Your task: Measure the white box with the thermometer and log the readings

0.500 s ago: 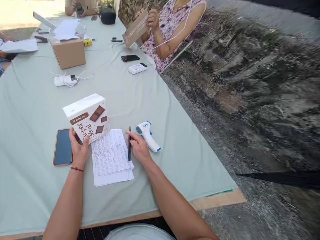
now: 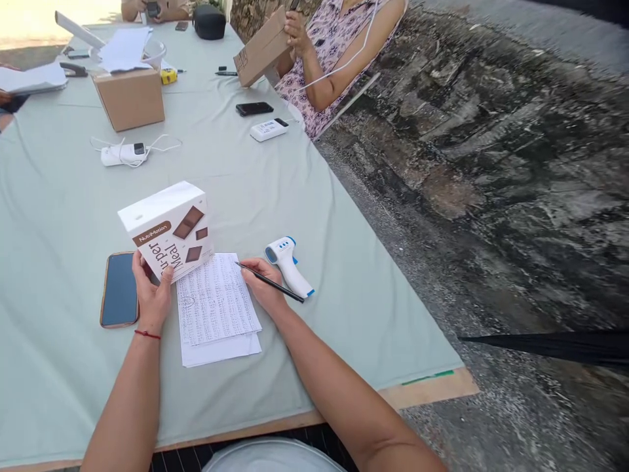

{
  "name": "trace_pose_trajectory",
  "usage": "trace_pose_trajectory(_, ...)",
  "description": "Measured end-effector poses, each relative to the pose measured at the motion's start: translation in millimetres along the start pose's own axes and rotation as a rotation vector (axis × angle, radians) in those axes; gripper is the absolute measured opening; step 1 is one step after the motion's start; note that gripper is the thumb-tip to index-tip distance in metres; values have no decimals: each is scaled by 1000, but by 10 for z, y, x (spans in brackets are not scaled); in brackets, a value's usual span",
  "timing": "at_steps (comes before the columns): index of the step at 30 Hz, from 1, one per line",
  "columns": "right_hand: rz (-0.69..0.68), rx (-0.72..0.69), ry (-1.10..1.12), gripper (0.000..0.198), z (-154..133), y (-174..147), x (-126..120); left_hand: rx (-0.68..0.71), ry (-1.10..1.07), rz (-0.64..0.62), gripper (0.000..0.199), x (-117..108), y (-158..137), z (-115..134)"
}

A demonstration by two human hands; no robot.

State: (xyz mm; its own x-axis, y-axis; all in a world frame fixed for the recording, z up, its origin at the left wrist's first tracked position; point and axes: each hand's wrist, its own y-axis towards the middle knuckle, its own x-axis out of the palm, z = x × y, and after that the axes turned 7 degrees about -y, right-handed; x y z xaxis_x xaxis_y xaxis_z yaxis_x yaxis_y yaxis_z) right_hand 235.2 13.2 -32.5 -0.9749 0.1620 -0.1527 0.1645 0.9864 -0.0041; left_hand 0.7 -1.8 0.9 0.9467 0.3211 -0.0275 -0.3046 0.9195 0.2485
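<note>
My left hand (image 2: 153,292) grips the near lower corner of a white and brown NutriMotion box (image 2: 170,229), which is tilted above the table. In my right hand (image 2: 264,283) is a black pen (image 2: 275,286), slanting across the fingers with one end near the paper's upper right corner. Handwritten sheets (image 2: 219,301) lie between my forearms, partly beneath the box. Just right of the pen rests a white and blue infrared thermometer (image 2: 289,265). A smartphone (image 2: 119,288) with a dark screen lies left of my left hand.
A white device with a cord (image 2: 122,155), a cardboard box (image 2: 128,101) and papers (image 2: 125,49) stand farther up the table. At the right edge, a seated person (image 2: 329,72) holds a brown carton (image 2: 263,49) near a black phone (image 2: 254,109) and a white device (image 2: 268,130).
The pen in my right hand has swung from upright to a slant, its lower end now toward the thermometer. The seated person's carton has turned slightly. My left hand still holds the box.
</note>
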Motion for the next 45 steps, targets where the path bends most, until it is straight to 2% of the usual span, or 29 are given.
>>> trace_pose_trajectory(7, 57, -33, -130, 12, -60, 1, 50, -2, 21, 8, 81, 21, 3, 11)
trace_pose_trajectory(17, -12, -106, -239, 12, -69, -55, 71, -3, 25, 3, 81, 29, -16, 40)
trace_pose_trajectory(30, -25, -135, -299, 12, -85, -58, 59, 5, 15, -8, 80, 44, -24, 71)
trace_pose_trajectory(45, -18, -106, -277, 12, -104, -68, 65, 4, 6, -7, 78, 46, -24, 73)
